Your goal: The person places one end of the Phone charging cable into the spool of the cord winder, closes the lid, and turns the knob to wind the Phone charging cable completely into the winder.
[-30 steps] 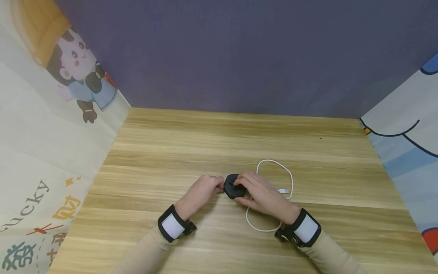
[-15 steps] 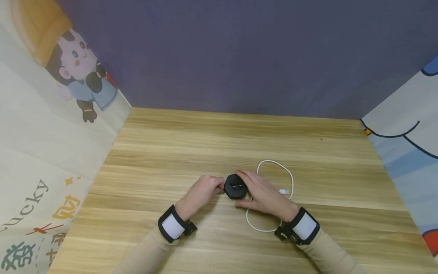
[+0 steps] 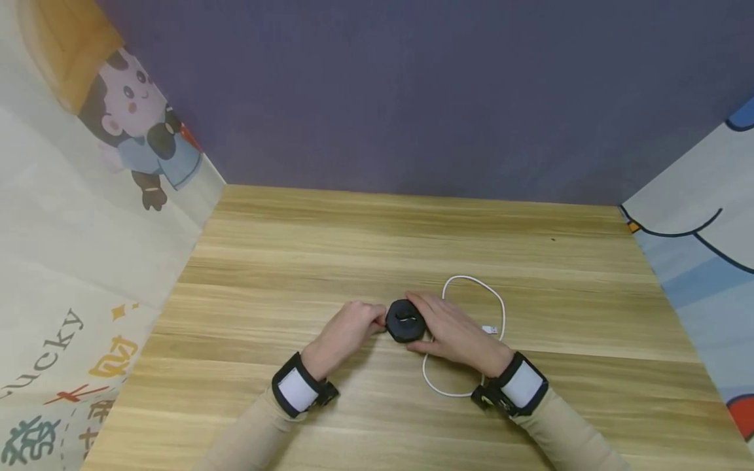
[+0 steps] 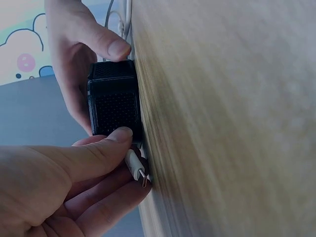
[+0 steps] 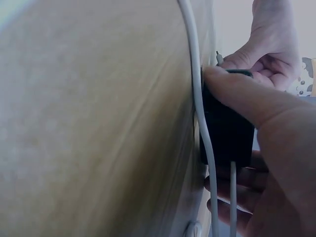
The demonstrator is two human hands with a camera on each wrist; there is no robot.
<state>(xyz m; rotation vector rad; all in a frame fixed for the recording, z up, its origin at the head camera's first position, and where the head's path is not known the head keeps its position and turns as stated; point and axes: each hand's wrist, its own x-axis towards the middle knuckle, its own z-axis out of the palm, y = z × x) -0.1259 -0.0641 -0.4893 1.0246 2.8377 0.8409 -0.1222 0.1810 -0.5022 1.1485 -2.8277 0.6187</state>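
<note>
A black eight-sided box [image 3: 396,331] with dotted side walls [image 4: 116,111] stands on the wooden table, a curved dark slot with a pale glint in its top. My right hand [image 3: 456,332] grips it by the sides, thumb at the near side and fingers at the far side. On its left, my left hand [image 3: 349,325] pinches a white cable plug [image 4: 134,165] whose slim metal tip points away from the box. A white cable [image 5: 233,192] leaves the box's opposite side, beneath the right hand.
The cable's loop [image 3: 501,304] lies on the table [image 3: 353,248] around and beyond my right hand, with its white USB plug [image 3: 489,330] inside the loop. A dark blue panel [image 3: 377,98] rises at the back; printed cloths [image 3: 53,235] flank both sides.
My right fingers have come off the top of the box and spread to its sides, uncovering the slot. The box has shifted very slightly right. The left hand has stayed put.
</note>
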